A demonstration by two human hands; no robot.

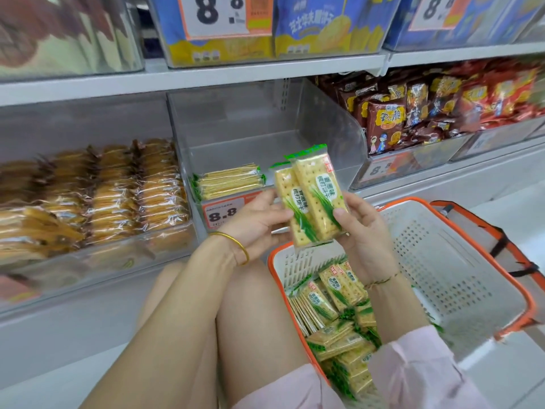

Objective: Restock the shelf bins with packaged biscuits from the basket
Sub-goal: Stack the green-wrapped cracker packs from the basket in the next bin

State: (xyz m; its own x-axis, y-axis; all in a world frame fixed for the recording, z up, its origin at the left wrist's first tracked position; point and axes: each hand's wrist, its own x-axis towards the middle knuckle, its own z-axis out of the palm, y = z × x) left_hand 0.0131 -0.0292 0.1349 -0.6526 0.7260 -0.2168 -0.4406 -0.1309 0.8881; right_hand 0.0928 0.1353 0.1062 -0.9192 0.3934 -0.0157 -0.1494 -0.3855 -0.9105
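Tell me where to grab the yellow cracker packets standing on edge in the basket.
From above, pinch the upright yellow cracker packets across their outer flat faces; thin edges point up beside the white plastic basket's wall, so they should lift together.

Other snacks and price cards around the shelves

Clear-wrapped golden-brown pastries lie stacked in rows at the left. Dark red snack bags are heaped at the right, with a blurred price card below them. On the top level stand blue-and-yellow packs, partly covered by a white, orange-edged card with a large 8. A similar card reading 8.8 sits lower in the middle. Blurred brown and pale packs fill the top left corner.
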